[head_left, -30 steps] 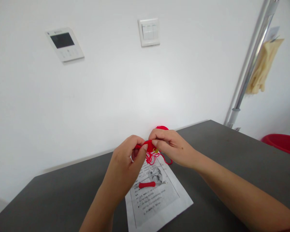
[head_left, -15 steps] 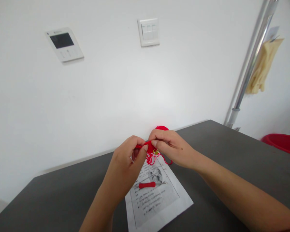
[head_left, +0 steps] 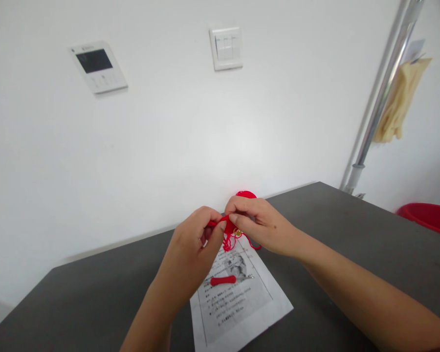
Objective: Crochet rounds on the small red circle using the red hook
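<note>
Between my two hands is a small red crocheted-looking piece (head_left: 229, 226). My left hand (head_left: 192, 247) pinches its left part between thumb and fingers. On the other side, my right hand (head_left: 262, 225) grips its upper edge with thumb and forefinger. A small gold-coloured ring or marker (head_left: 238, 233) shows by the piece, partly hidden. Loose red yarn (head_left: 228, 243) dangles below it in tangled strands. Behind my right hand sits a red ball of yarn (head_left: 246, 194), mostly covered. A hook tool with a red handle (head_left: 223, 280) lies beneath my hands on a printed sheet (head_left: 253, 308).
The dark grey table (head_left: 106, 293) stands against a white wall. A wall intercom (head_left: 99, 68) and a light switch (head_left: 226, 48) are mounted above. At right are a metal pole (head_left: 383, 93), hanging yellowish gloves (head_left: 401, 100) and a red tub (head_left: 429, 217).
My fingertips and the red piece have shifted very slightly to the right, and the piece is tilted a little differently. The hook tool and sheet stay where they were.
</note>
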### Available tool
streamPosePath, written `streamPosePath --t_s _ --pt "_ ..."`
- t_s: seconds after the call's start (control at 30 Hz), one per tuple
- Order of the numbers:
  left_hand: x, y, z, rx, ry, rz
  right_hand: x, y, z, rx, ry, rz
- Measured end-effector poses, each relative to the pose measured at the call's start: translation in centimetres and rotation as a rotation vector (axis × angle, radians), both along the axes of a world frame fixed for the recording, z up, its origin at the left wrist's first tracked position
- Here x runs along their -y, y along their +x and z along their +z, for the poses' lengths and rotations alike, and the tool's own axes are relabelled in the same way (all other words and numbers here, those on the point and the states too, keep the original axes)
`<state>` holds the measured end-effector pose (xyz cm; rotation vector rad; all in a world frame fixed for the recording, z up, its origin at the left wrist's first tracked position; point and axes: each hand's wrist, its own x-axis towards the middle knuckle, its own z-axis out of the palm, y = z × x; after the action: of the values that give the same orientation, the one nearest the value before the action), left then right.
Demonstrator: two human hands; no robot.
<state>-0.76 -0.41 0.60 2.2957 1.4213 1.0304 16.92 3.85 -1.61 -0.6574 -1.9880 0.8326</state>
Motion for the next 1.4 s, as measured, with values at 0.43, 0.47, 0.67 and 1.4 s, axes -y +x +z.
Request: streamPosePath --t_s 0.43,0.47,0.67,1.4 --pt "0.04 0.06 -0.09 0.018 -0.037 -0.019 -0.06 -0.17 0.05 0.004 0.028 0.009" --pt "0.02 0.08 -0.14 0.03 -0.052 -0.021 -0.03 -0.22 0.02 -0.011 0.04 0.005" --pt "-0.16 0.05 -0.4 0.148 -0.073 -0.009 0.18 -0.37 -0.1 -0.111 0.062 0.013" --pt "0.17 -0.08 -0.32 0.058 0.066 0.007 0.21 -0.2 0.23 -0.1 0.049 0.052"
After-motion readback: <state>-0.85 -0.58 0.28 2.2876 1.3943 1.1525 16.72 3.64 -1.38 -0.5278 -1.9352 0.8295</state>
